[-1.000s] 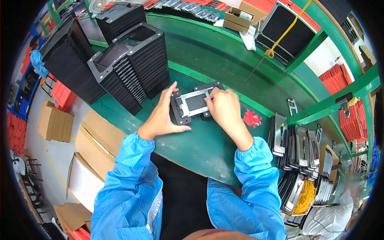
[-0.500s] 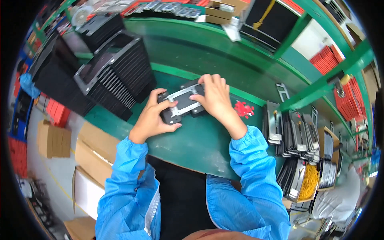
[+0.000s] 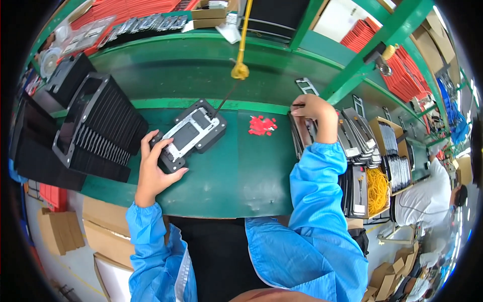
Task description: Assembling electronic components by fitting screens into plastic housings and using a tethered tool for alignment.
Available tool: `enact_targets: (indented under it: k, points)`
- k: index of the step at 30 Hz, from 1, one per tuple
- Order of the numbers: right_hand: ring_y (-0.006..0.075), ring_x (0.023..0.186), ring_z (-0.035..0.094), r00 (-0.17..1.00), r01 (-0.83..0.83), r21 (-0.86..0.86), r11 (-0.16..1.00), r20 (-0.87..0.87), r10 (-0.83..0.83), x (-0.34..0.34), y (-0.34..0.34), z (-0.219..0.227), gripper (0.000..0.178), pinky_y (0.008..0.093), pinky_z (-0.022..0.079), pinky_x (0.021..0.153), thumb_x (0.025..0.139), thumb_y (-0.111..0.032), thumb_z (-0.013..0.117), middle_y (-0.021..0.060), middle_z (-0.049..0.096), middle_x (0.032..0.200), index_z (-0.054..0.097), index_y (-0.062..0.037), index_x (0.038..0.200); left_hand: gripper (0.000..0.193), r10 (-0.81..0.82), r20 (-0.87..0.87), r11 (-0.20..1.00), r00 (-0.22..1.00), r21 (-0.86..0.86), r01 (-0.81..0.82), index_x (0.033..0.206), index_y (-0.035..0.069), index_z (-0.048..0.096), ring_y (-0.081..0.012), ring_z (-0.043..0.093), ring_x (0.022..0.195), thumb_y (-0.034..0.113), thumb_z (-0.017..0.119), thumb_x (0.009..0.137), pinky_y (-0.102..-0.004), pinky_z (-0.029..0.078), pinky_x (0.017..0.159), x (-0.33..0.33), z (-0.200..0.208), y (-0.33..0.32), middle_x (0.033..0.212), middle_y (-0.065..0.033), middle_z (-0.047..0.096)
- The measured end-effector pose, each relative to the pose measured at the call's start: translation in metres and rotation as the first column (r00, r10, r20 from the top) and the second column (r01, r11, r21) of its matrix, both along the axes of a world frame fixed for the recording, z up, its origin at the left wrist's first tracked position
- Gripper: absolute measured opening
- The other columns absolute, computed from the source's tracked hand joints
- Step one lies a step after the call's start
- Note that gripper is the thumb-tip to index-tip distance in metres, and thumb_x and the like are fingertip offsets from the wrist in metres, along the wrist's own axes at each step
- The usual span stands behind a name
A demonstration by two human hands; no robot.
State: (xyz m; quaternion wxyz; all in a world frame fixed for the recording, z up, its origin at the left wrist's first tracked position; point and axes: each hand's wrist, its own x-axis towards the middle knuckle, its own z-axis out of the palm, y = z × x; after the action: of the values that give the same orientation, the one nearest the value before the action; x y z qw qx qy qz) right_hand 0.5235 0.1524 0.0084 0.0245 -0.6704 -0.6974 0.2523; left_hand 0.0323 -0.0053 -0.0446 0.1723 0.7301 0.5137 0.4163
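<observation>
On the green bench lies a black block-shaped fixture (image 3: 211, 137) with a silver phone-sized frame (image 3: 185, 137) set in it. My left hand (image 3: 153, 171) grips the fixture's near left end, fingers on top and thumb along the near side. At the right, my right hand (image 3: 318, 111) is closed with fingers curled over the top edge of a thin dark panel (image 3: 304, 130) at the left end of a row. Its fingertips are partly hidden. A small pile of red pieces (image 3: 262, 125) lies between the fixture and my right hand.
Tall stacks of black trays (image 3: 98, 126) stand at the left. A yellow cord (image 3: 240, 69) hangs over the bench's back. More dark panels (image 3: 356, 138), a bundle of yellow cords (image 3: 377, 189) and a green post (image 3: 352, 68) are at the right. A person (image 3: 422, 194) works beyond.
My right hand has left the fixture and reached right to the dark panels. The fixture now rests on the bench, held by my left hand alone. The view has shifted right.
</observation>
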Motion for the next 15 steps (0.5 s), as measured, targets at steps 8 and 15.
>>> enact_targets:
  k: [8,15]
  points:
    - [0.0160,0.068,0.070,0.953,0.119,-0.028,0.993,-0.277,-0.122,-0.021,-0.005,0.015,0.016,0.0292,0.056,0.058,0.090,-0.008,0.074,0.0075,0.073,0.090,0.071,-0.0014,0.105,0.079,0.005,-0.025,1.000,1.000,0.002,-0.005,0.127,0.010,0.067,-0.0408,0.051,0.133,0.017,0.095,0.054,-0.0472,0.048,0.108,-0.004,-0.007,0.001,0.148,-0.0199,0.041]
    - [0.0197,0.078,0.071,0.968,-0.073,0.494,0.866,-0.173,0.181,-0.033,-0.033,0.064,0.016,0.0332,0.055,0.069,0.085,-0.007,0.077,0.0107,0.073,0.087,0.072,-0.0007,0.099,0.096,-0.045,0.088,0.998,0.995,0.046,0.041,0.140,0.008,0.057,-0.0422,0.049,0.136,0.031,0.096,0.055,-0.0503,0.043,0.114,-0.005,-0.003,0.003,0.147,-0.0199,0.044]
